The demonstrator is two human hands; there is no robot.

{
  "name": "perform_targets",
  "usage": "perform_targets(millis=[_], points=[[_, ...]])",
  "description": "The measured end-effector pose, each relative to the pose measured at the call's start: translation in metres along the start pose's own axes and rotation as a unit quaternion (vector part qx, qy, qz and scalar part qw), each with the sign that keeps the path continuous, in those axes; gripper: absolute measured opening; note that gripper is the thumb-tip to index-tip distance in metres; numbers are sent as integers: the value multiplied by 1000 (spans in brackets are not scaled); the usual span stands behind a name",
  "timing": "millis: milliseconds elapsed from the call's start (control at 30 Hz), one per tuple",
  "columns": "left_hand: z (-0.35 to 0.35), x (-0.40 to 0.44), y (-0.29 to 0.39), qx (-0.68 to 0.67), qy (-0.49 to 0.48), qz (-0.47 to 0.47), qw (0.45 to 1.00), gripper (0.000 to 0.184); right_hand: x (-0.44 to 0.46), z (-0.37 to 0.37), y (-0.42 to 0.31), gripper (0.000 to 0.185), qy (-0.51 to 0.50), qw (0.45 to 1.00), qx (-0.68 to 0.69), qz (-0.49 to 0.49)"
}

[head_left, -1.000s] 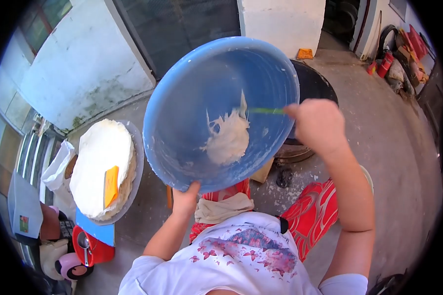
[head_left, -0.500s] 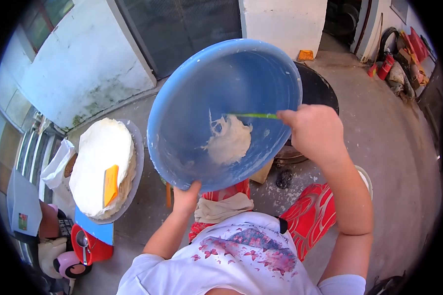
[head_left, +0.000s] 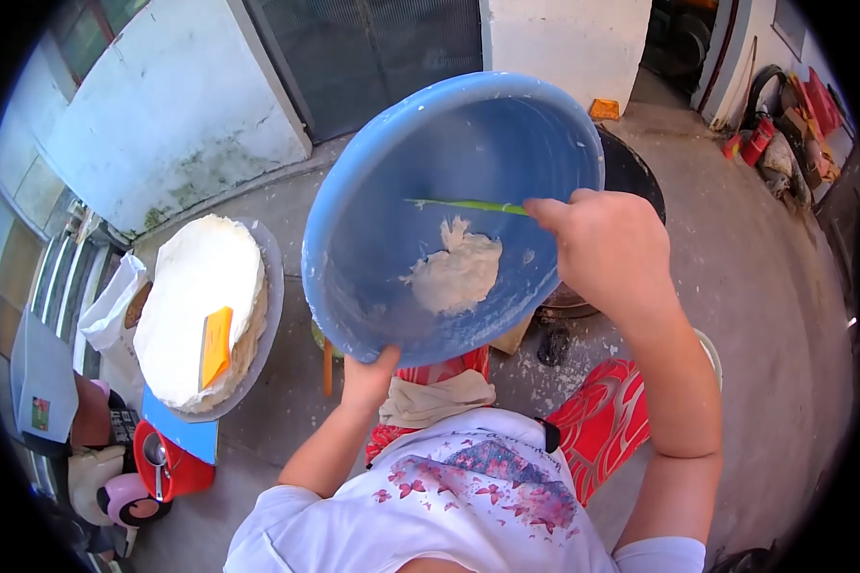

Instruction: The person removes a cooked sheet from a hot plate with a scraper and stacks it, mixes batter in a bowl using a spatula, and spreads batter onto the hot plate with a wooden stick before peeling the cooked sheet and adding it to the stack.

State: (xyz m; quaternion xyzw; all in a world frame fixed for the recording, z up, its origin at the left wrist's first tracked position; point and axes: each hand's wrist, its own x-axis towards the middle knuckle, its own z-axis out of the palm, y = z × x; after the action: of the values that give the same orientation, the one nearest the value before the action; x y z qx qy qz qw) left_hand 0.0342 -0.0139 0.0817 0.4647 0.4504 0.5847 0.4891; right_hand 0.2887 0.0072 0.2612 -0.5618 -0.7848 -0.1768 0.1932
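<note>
A large blue basin (head_left: pixel 373 220) is held tilted above my lap, its inside facing me. My left hand (head_left: pixel 371 375) grips its lower rim, the thumb over the edge and the other fingers hidden behind. In my right hand (head_left: pixel 613 250), closed near the right side of the basin, is a thin green tool (head_left: pixel 478 204) that reaches over the basin's inside. Pale sticky dough (head_left: pixel 457 269) clings to the basin below the tool, with a small peak on top; the tool and the dough look apart.
At the left a tall stack of white round sheets (head_left: pixel 196 286) carries an orange scraper (head_left: pixel 216 348). Below it stands a red bucket (head_left: pixel 187 475) with a ladle. A black round pan (head_left: pixel 633 177) is partly behind the basin. Clutter lies by the far-right wall.
The green tool has come away from the dough, whose stretched strands have sunk into a low lump. The basin sits slightly further right in view.
</note>
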Motion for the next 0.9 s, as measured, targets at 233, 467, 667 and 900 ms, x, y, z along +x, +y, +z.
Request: perform_targets(millis=[233, 467, 667, 900], points=[[-1, 1, 2, -13, -15, -43, 999, 52, -15, 50, 1, 14, -118, 991, -19, -63], [-6, 0, -3, -7, -25, -35, 999, 52, -8, 31, 19, 20, -59, 998, -31, 7], [-4, 1, -2, -18, -13, -41, 999, 51, -14, 31, 16, 18, -102, 994, -25, 1], [-2, 0, -4, -13, 15, -18, 1000, 34, -13, 51, 24, 21, -155, 986, -56, 0]])
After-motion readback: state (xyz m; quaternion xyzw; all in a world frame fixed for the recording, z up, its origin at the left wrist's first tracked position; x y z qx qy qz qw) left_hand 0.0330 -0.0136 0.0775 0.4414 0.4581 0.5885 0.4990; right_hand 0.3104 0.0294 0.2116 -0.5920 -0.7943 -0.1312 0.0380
